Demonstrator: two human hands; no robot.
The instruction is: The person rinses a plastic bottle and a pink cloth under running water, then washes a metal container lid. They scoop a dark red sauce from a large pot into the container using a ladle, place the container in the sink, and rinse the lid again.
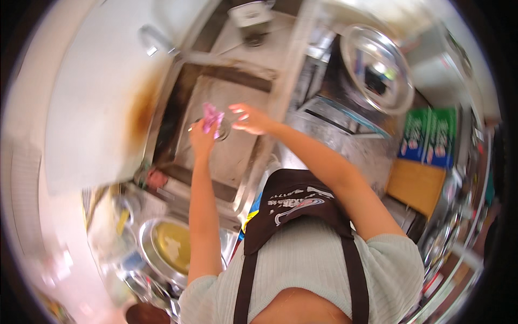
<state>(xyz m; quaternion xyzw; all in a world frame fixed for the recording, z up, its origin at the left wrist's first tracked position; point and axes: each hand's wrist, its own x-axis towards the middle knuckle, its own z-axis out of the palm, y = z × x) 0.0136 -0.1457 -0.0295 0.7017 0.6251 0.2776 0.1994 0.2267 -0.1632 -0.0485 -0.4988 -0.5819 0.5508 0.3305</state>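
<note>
My left hand (203, 134) grips a crumpled pink-purple cloth (212, 114) above a worn metal sink basin (238, 158). A ring shows on one of its fingers. Just to the right, my right hand (253, 119) hangs with its fingers apart and nothing in it, a small gap away from the cloth. Below the hands, the round drain (225, 130) is partly hidden by the left hand and the cloth. A chrome tap (153, 38) juts from the wall at the upper left of the basin.
In the adjoining basin stands a white-lidded container (251, 18). To the right, a large round metal bowl (378, 69) leans beside green packages (429, 133) and a brown cardboard box (417, 184). At lower left, a metal basin (147, 231) holds yellowish liquid.
</note>
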